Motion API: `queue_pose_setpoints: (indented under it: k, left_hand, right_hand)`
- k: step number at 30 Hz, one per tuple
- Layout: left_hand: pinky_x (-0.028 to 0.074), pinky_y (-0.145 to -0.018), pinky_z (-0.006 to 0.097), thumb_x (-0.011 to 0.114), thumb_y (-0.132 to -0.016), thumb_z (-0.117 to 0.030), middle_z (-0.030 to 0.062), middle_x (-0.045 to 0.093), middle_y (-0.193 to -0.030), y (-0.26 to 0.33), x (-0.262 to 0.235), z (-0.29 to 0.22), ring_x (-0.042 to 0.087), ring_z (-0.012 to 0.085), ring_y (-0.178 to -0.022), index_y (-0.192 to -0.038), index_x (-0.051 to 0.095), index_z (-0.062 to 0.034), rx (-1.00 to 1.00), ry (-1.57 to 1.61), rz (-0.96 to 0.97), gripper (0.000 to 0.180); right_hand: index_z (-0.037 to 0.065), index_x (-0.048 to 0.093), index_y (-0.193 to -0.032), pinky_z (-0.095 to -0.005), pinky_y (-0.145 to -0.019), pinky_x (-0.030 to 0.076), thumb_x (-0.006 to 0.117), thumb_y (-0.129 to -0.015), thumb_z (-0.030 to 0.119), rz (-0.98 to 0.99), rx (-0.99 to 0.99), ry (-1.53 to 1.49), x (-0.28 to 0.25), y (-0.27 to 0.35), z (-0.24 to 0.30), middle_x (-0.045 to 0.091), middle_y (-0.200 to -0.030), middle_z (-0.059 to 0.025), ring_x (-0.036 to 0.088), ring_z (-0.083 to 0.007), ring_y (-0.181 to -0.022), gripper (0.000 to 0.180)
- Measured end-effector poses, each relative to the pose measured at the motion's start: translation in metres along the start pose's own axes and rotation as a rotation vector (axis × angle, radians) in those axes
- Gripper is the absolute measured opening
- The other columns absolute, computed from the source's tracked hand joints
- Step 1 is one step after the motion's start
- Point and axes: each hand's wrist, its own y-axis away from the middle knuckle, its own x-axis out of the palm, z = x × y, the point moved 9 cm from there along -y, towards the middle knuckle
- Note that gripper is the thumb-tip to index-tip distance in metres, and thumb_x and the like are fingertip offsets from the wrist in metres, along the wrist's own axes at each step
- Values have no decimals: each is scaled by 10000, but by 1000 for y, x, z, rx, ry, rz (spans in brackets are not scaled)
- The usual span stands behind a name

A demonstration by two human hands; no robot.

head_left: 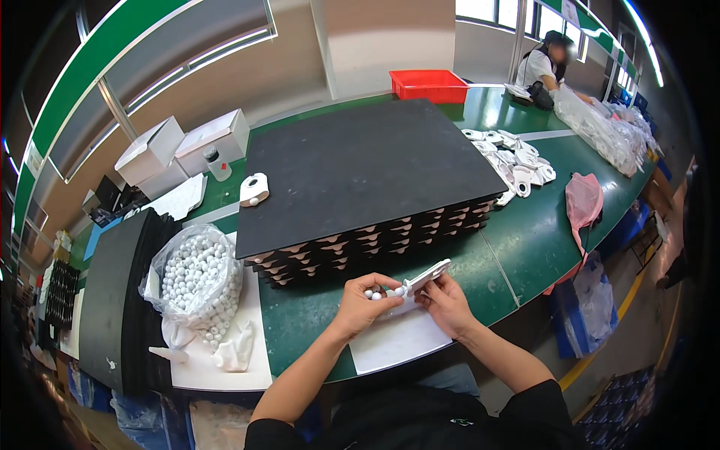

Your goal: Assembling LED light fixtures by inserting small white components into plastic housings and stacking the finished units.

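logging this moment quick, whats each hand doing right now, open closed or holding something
Left hand: closed, holding small white balls.
Right hand: closed, holding a flat white part.

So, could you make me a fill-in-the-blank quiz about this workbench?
1. The tray at the back of the bench is coloured ____.
2. The balls in the clear bag are coloured ____.
3. The hand grasping loose balls is the person's ____ one.
4. The pile of white parts lies to the ____ of the big black board.

Missing words: red; white; left; right.
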Motion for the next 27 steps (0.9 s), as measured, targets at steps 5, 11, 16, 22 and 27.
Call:
queue_pose_setpoints:
  k: [5, 11, 16, 22, 27]
  left_hand:
    - [370, -527, 167, 790, -571, -18, -31, 528, -642, -1, 3, -2, 461, 29, -583, -757, 609, -40, 51, 32, 14, 261]
    - [348, -567, 202, 799, -540, -52, -52, 482, -623, -2, -1, -5, 422, 32, -589, -706, 579, -46, 91, -17, 76, 276]
    - [305, -411, 171, 677, -737, -135, -37, 481, -629, -3, -17, 3, 391, 30, -468, -848, 584, -67, -8, 337, 0, 159]
    - [264, -424, 148, 622, -801, -103, -15, 490, -732, -4, -10, 19, 446, 48, -607, -924, 520, -77, -269, 706, 24, 162]
    - [313, -435, 144, 557, -786, 34, 60, 514, -904, -12, -8, 29, 495, 91, -713, -990, 492, -46, -208, 794, 118, 229]
  right_hand:
    - [60, 455, -1120, -263, -774, 430, 459, -910, 104, 28, 25, 41, 9, 2, -1, 527, -1021, -28, 509, -102, -894, 214]
    - [5, 479, -1091, -227, -759, 444, 482, -875, 43, 216, -142, 415, 48, -3, 44, 550, -968, -32, 529, -91, -875, 220]
    - [-13, 528, -977, -220, -672, 459, 546, -847, 50, 445, -266, 728, 133, -51, 97, 578, -866, -34, 549, -70, -774, 146]
    - [-11, 540, -1028, -287, -663, 452, 607, -773, 144, 260, -425, 1036, 196, -165, 103, 636, -817, -109, 604, -180, -704, 305]
    - [6, 641, -947, -327, -782, 465, 618, -726, 181, 17, -132, 1165, 191, -247, 66, 644, -896, -152, 621, -265, -861, 282]
